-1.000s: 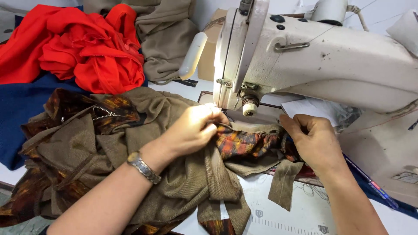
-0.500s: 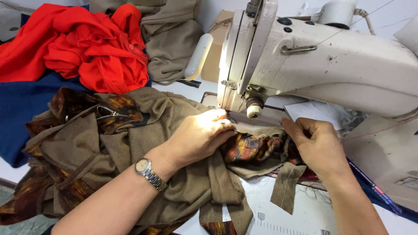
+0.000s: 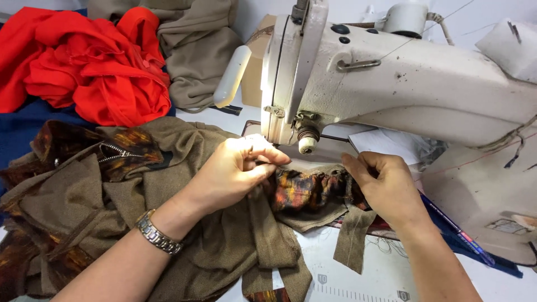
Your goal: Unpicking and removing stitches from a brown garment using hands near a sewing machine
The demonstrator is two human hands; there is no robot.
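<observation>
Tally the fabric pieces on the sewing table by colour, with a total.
Red cloth: 1
Blue cloth: 1
Olive-brown garment under the left hand: 1
Grey-brown cloth at the back: 1
Total: 4

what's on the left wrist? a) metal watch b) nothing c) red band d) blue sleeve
a, a silver metal watch circles the wrist behind the left hand, which presses on the brown fabric by the sewing machine.
</observation>
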